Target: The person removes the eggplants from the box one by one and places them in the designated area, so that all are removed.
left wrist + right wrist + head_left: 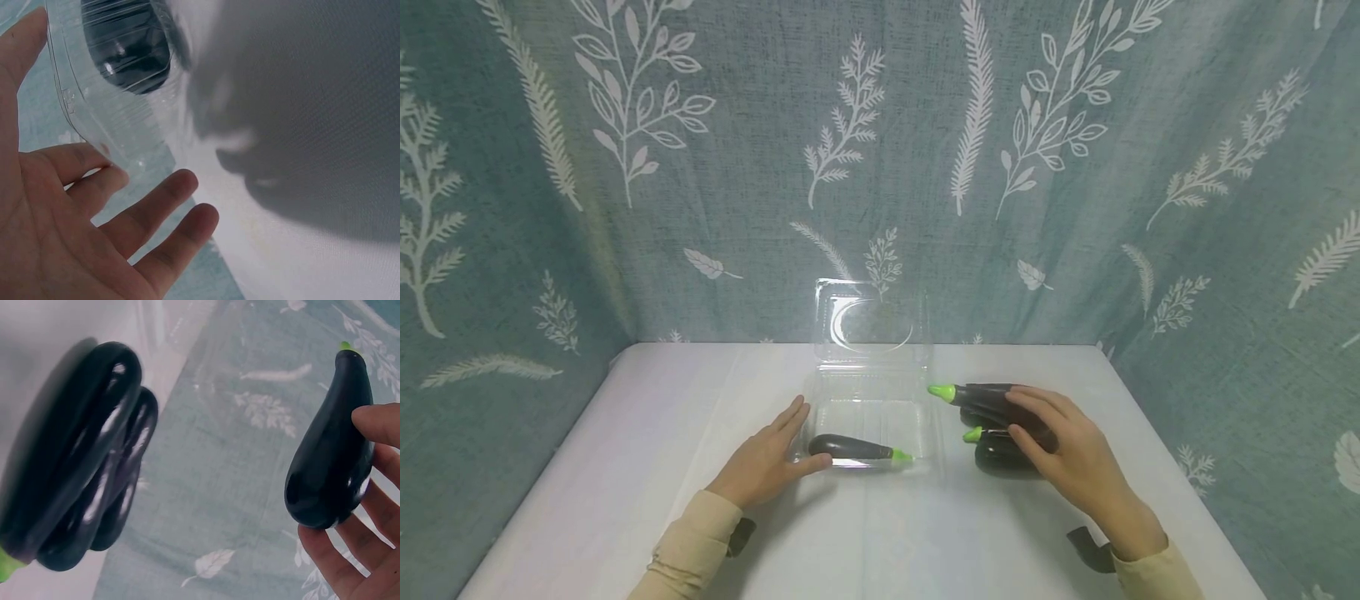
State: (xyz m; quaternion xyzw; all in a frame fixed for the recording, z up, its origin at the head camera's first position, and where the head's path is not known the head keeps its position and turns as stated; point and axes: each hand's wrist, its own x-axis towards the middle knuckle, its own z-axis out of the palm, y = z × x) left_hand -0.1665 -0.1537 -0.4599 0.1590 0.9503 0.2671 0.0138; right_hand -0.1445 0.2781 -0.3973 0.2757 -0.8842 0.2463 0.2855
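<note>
My left hand (763,458) rests at the left side of a clear plastic clamshell box (872,392), touching its rim, fingers spread and fairly straight. The box's lid (871,321) stands raised at the back. Inside, along the near wall, lies one dark eggplant (850,447) with a green stem end pointing right. My right hand (1078,454) holds another eggplant (331,444) between thumb and fingers, lifted off the table. Below and beside that hand, several more eggplants (81,456) lie close together on the table, partly hidden in the head view.
A white cloth (587,467) covers the table. Teal curtains (760,167) with white leaf prints hang behind it and along both sides. A dark strap piece (1090,550) shows by the right wrist, another (741,537) by the left.
</note>
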